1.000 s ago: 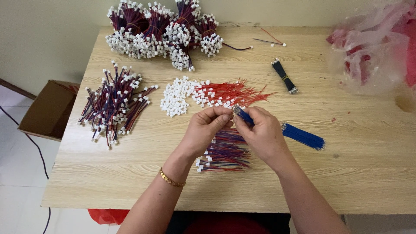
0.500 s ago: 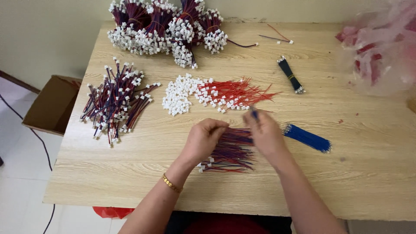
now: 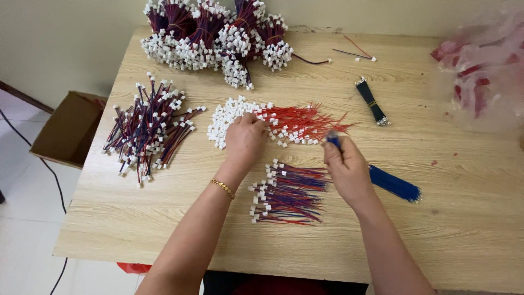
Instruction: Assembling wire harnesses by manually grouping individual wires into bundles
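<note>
My left hand (image 3: 245,139) reaches into the loose heap of red wires with white connectors (image 3: 284,123) at the table's middle, its fingers curled on the pieces; whether it grips one I cannot tell. My right hand (image 3: 344,166) is shut on a thin blue wire (image 3: 333,140) that sticks up from its fingers. Just right of that hand lies a bundle of blue wires (image 3: 396,184). Between my forearms sits a small pile of red-and-blue wired connectors (image 3: 286,191).
A bigger pile of red-and-blue wired connectors (image 3: 150,125) lies at the left, tied bunches (image 3: 213,35) at the far edge. A black wire bundle (image 3: 371,101) and a plastic bag (image 3: 486,71) are at the right. A cardboard box (image 3: 68,128) stands on the floor, left.
Both hands were together over the near pile. They have parted: my left hand moved up to the red-wire heap, while my right hand stays holding the blue wire.
</note>
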